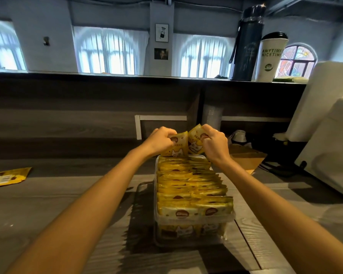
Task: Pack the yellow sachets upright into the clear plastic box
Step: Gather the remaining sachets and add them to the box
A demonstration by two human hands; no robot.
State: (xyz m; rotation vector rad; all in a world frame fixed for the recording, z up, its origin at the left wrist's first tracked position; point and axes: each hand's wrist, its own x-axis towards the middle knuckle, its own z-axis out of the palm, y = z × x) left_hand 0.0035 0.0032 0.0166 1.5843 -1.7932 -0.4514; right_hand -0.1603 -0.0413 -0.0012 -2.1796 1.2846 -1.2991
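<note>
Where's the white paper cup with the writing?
In the head view, the white paper cup stands up on the dark ledge, far right, beside the tall dark flask.

— What kind of place is this?

— It looks like a café or small shop, seen from behind the service counter. A raised dark ledge [127, 75] crosses the middle of the frame; at the upper right a paper takeaway cup [270, 58] and a dark flask [248, 44] stand on it.

— Anything else?

— Arched curtained windows [109, 50] and framed pictures [161, 32] are at the top, a white machine [329, 123] at the right, and a grey wood-grain tabletop [48, 204] below.
</note>
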